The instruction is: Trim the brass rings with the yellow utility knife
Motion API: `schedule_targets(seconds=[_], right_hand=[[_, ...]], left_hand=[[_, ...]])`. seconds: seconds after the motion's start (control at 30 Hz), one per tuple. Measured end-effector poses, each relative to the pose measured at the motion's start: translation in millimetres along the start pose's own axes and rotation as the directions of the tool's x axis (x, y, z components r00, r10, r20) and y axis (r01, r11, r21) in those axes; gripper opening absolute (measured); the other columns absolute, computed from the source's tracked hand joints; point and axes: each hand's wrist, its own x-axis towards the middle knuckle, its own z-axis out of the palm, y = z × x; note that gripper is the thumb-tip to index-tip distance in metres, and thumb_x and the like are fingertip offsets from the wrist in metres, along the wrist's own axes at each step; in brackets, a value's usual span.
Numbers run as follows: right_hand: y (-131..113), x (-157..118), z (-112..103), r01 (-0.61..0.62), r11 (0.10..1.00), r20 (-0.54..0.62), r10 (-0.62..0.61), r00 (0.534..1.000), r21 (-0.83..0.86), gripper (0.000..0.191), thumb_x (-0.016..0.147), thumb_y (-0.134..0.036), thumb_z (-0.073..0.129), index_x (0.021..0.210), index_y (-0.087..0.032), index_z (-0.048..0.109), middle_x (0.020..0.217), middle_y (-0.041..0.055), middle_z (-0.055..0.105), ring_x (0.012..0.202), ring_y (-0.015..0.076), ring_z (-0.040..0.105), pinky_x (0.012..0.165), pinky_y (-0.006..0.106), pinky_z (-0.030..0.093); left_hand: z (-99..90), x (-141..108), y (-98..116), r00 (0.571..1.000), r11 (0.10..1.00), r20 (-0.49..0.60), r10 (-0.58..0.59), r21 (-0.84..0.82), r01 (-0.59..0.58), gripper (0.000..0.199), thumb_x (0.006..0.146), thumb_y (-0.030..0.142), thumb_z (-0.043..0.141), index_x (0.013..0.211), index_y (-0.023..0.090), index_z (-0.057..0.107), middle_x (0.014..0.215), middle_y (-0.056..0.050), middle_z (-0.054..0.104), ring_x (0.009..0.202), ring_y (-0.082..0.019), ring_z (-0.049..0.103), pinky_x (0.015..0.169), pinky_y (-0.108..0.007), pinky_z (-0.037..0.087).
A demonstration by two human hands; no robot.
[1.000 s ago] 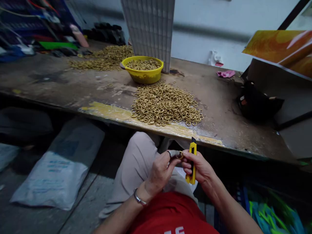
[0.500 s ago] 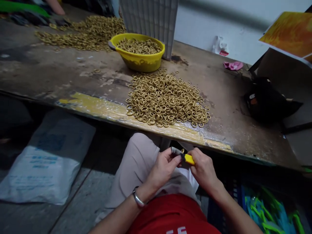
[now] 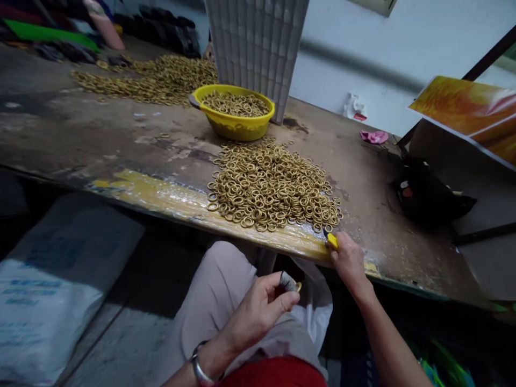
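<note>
Workbench (image 3: pixel 169 126) bears a yellow basin (image 3: pixel 237 126) filled with brass-coloured rings (image 3: pixel 237 104).

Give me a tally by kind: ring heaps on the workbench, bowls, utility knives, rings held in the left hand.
Ring heaps: 2, individual rings uncountable
Bowl: 1
Utility knife: 1
Held ring: 1 visible
Total: 5

The one view looks from the person's head, forward and steeply down past the lap (image 3: pixel 220 287) and across the counter (image 3: pixel 374 183) to the wall (image 3: pixel 342 32). The left hand (image 3: pixel 264 309) and right hand (image 3: pixel 350 262) show close, below centre; the upper left seems blurred, its depth hard to judge.
</note>
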Motion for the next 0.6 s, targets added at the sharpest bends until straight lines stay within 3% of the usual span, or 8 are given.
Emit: schedule_targets(seconds=[0.1, 0.2, 0.33, 0.43, 0.5, 0.6], right_hand=[[-5.1, 19.3, 7.1, 0.082, 0.996, -0.051, -0.08, 0.995, 0.043, 0.014, 0.083, -0.007, 0.051, 0.088, -0.018, 0.059, 0.09, 0.0056, 0.062, 0.078, 0.0181, 0.056, 0.068, 0.026, 0.034], [-19.6, 31.0, 14.8, 0.076, 0.997, -0.026, -0.076, 0.997, -0.002, 0.006, 0.086, -0.013, 0.055, 0.083, -0.018, 0.058, 0.087, 0.0049, 0.061, 0.074, 0.0172, 0.055, 0.065, 0.027, 0.033], [-27.4, 41.0, 18.5, 0.023, 0.999, 0.057, -0.021, 0.998, -0.04, 0.007, 0.084, -0.011, 0.055, 0.082, -0.017, 0.059, 0.086, 0.005, 0.062, 0.071, 0.0163, 0.054, 0.062, 0.027, 0.03], [-24.8, 42.6, 12.2, 0.001, 0.993, 0.046, -0.006, 0.999, 0.115, 0.008, 0.085, -0.016, 0.055, 0.078, -0.017, 0.059, 0.081, 0.0044, 0.06, 0.069, 0.0159, 0.051, 0.063, 0.027, 0.031], [-25.4, 38.5, 4.1, 0.006, 0.923, 0.035, -0.021, 0.999, 0.385, 0.018, 0.089, -0.026, 0.054, 0.074, -0.017, 0.058, 0.072, 0.002, 0.056, 0.065, 0.0148, 0.049, 0.062, 0.026, 0.033], [-35.1, 24.7, -7.8, -0.08, 0.627, 0.135, -0.04, 0.99, 0.775, 0.031, 0.091, -0.044, 0.055, 0.076, -0.017, 0.062, 0.062, -0.0016, 0.049, 0.057, 0.0126, 0.044, 0.056, 0.025, 0.034]], left_hand=[[-1.0, 12.4, -16.1, 0.997, 0.978, -0.041, -0.063, -0.199, 0.053, 0.03, 0.081, 0.042, 0.066, 0.074, 0.014, 0.057, 0.065, -0.001, 0.057, 0.058, -0.011, 0.05, 0.058, -0.024, 0.039], [-3.5, 25.7, -26.7, 0.992, 0.91, -0.065, -0.107, -0.408, 0.072, 0.034, 0.075, 0.043, 0.073, 0.083, 0.015, 0.055, 0.069, -0.002, 0.061, 0.054, -0.01, 0.051, 0.054, -0.022, 0.039], [-10.0, 35.8, -24.2, 0.984, 0.799, 0.018, -0.18, -0.58, 0.157, 0.037, 0.072, 0.043, 0.075, 0.087, 0.013, 0.058, 0.075, -0.005, 0.064, 0.058, -0.011, 0.056, 0.05, -0.021, 0.042], [-14.1, 43.1, -21.1, 0.975, 0.744, 0.04, -0.217, -0.64, 0.192, 0.038, 0.069, 0.043, 0.076, 0.084, 0.012, 0.06, 0.082, -0.008, 0.066, 0.06, -0.012, 0.059, 0.044, -0.019, 0.04], [-15.3, 48.6, -20.0, 0.971, 0.744, -0.009, -0.241, -0.643, 0.179, 0.039, 0.07, 0.045, 0.077, 0.081, 0.013, 0.058, 0.075, -0.006, 0.065, 0.054, -0.009, 0.056, 0.039, -0.016, 0.035], [-15.3, 54.9, -16.3, 0.972, 0.756, -0.062, -0.227, -0.64, 0.136, 0.039, 0.071, 0.044, 0.079, 0.082, 0.015, 0.055, 0.068, -0.002, 0.065, 0.047, -0.006, 0.05, 0.035, -0.013, 0.027]])
